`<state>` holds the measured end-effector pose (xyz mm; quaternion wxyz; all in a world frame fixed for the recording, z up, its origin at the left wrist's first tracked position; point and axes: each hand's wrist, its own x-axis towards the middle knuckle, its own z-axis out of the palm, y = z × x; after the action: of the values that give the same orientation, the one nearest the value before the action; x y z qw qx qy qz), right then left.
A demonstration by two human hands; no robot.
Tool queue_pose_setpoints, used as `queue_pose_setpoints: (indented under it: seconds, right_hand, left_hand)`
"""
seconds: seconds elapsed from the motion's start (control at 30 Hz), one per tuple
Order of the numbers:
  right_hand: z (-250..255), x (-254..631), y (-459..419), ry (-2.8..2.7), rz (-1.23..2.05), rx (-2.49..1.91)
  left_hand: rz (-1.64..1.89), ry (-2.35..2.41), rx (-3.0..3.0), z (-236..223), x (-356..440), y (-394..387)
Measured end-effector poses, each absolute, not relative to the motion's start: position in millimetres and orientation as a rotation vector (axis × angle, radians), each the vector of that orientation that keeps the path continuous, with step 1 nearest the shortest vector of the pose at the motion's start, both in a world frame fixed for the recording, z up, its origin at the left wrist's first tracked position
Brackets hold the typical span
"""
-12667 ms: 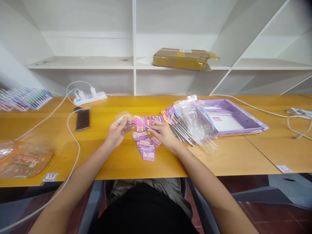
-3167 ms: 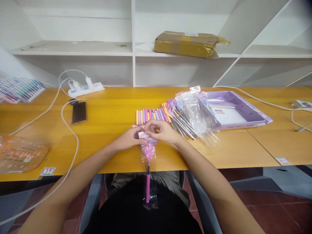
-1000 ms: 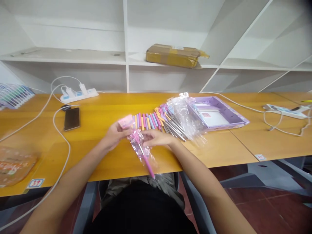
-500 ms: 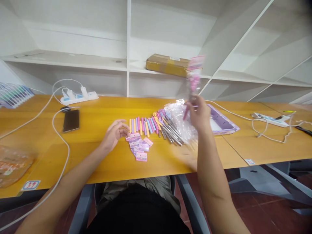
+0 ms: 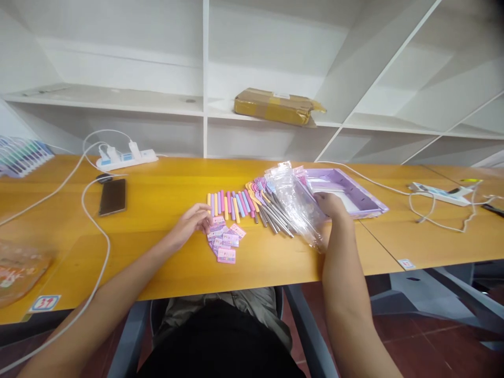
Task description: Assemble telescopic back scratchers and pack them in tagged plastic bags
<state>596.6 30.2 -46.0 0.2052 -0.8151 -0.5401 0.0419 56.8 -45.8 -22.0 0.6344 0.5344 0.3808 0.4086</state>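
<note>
My left hand (image 5: 193,222) rests by the upper left of a pile of small pink and purple cards (image 5: 227,240), its fingers loosely bent and nothing seen in them. Just beyond lie pastel tube-like handles (image 5: 226,205) in a row. My right hand (image 5: 331,203) is low at the left side of a purple tray (image 5: 364,198), fingers closed on a bagged pink back scratcher (image 5: 302,174), mostly hidden behind clear bags. Those clear plastic bags (image 5: 295,202) overlap metal rods with coloured claw-like heads (image 5: 273,214).
A phone (image 5: 113,197) and a white power strip (image 5: 126,158) with cables are at the left. Another power strip (image 5: 439,193) lies at the right. A taped cardboard box (image 5: 271,105) sits on the shelf above. An orange plastic bag (image 5: 23,270) is at the near left.
My right hand has come down from above the bags to the tray, carrying the bagged back scratcher. My left hand has shifted slightly towards the cards.
</note>
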Motion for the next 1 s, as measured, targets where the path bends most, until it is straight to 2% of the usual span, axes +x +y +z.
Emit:
queue_pose_setpoints:
  seconds: [0.33,0.47,0.6,1.0]
  right_hand:
    - [-38.8,595.1,12.7,-1.391,-0.091,-2.051]
    - [-28.4,578.4,6.1,-1.321,0.028,-1.878]
    - [-25.6,559.9,5.5,-1.481,0.107,-1.849]
    - [-33.8,538.5,14.7,-1.693,0.13,-1.736]
  left_hand:
    - [0.856,0.929,1.429,-31.5,57.5,-42.6]
    - [0.881,1.089,1.832,-35.2,55.7,-41.7]
    - [0.805,1.24,2.203,-40.2,52.7,-38.0]
    - [0.546,1.409,2.307,-48.9,42.7,-18.1]
